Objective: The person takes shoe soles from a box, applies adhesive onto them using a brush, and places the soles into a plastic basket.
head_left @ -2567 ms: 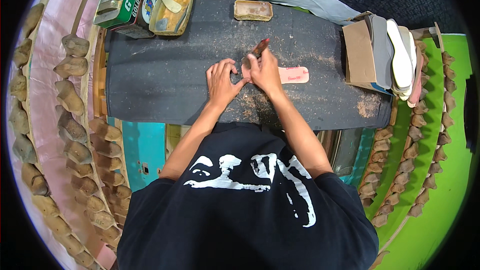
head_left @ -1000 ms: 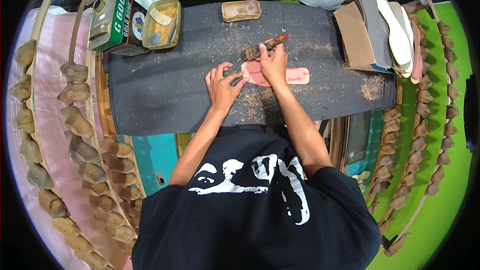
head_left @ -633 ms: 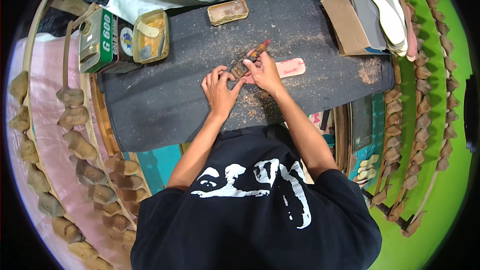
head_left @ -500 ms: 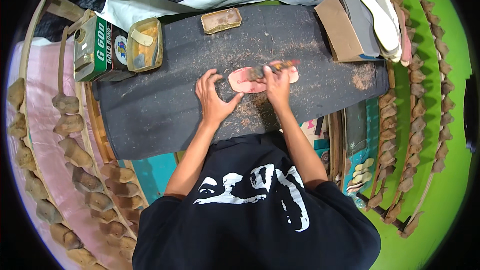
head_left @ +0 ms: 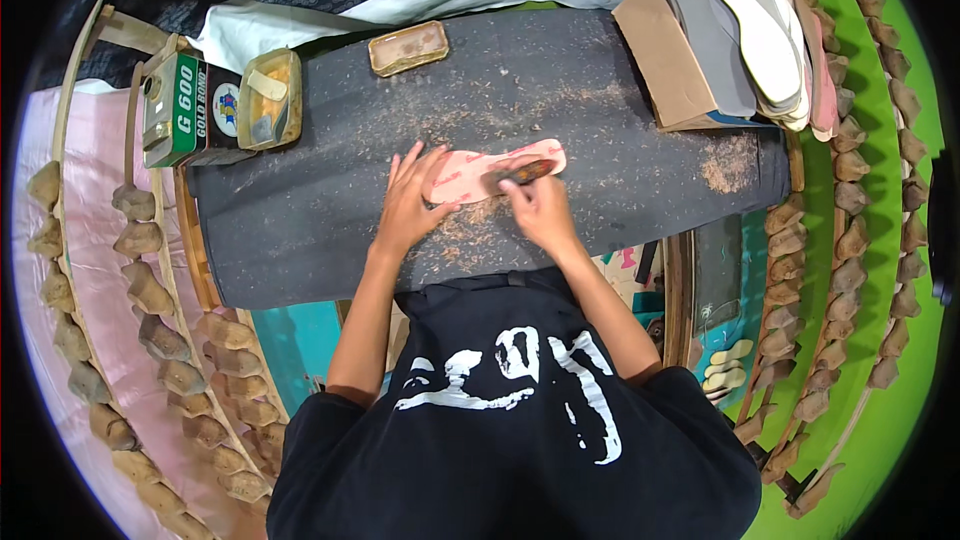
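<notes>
Insole point(head_left: 465, 172), pink with red print: centre of frame, flat on the dark cloth point(head_left: 620, 175), wide end left, narrow end right. Left hand point(head_left: 408, 198) at the wide end, fingers spread, thumb by the near edge. Right hand point(head_left: 543, 212) curled around a dark tool point(head_left: 522, 174) lying across the insole's near edge.

Cloth's near edge bends just above the shirt point(head_left: 500, 460). Room to move: above the insole toward upper centre, and right toward the carton point(head_left: 655, 55); shavings point(head_left: 730, 162) scattered through both, thicker at right.

Tool's left end blurred; contact with insole unclear. Right fingertips mostly hidden, exact grip cannot be told. Racks of lasts point(head_left: 180, 378) cut off at lower left.

Tub point(head_left: 289, 70), upper left, beside a green can point(head_left: 185, 120): pale flat piece and grey piece inside. Tray point(head_left: 410, 64), upper centre: brownish inside, contents unclear. Carton, upper right: grey, white and pink soles point(head_left: 755, 30) stacked, leaning right.
</notes>
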`<state>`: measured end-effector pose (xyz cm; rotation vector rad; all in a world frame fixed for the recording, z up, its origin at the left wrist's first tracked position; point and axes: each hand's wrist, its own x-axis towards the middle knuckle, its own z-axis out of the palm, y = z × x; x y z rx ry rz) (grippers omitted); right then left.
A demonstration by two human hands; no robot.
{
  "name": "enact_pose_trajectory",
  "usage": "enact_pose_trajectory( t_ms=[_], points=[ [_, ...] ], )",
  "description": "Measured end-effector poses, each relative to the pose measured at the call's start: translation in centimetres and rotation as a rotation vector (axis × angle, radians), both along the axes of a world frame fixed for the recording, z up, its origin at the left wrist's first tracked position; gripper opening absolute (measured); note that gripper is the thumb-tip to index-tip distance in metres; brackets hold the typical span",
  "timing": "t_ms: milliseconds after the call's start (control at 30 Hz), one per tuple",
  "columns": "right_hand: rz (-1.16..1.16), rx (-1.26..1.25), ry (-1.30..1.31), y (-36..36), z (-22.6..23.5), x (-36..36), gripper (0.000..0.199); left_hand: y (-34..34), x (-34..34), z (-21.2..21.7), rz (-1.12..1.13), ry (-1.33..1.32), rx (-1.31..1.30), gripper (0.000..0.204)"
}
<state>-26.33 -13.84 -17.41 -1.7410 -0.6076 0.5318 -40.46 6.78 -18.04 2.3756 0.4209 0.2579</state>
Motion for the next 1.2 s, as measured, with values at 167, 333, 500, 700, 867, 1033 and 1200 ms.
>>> enact_pose_trajectory(
  t_ms=[167, 333, 500, 700, 867, 1033, 1200],
  points=[
    [-0.367, 0.094, -0.221, -5.2, 0.2, 8.4, 0.016, -0.3, -0.1, -0.4, 0.023, 0.012, 0.028, 0.108],
    [-0.228, 0.346, 0.019, -3.4, -0.1, 9.3, 0.024, -0.5, 0.0, -0.1, 0.050, 0.055, -0.026, 0.117],
    [-0.109, 0.147, 0.007, -1.7, -3.1, 9.3, 0.023, 0.0, 0.5, 0.2, 0.043, 0.078, 0.067, 0.111],
    [-0.200, 0.027, -0.207, -3.8, -0.1, 14.2, 0.021, -0.2, 0.5, -0.4, 0.054, 0.061, 0.155, 0.100],
    [-0.017, 0.269, 0.004, -2.2, 0.5, 10.1, 0.021, -0.2, 0.4, 0.1, 0.077, 0.008, 0.137, 0.091],
    [-0.109, 0.115, -0.120, -3.3, -0.7, 11.0, 0.019, -0.6, 0.1, -0.2, 0.095, -0.006, 0.141, 0.087],
    [-0.093, 0.110, -0.355, -1.4, 2.7, 10.3, 0.020, -0.6, 0.9, -1.0, 0.110, -0.044, 0.194, 0.084]
  ],
)
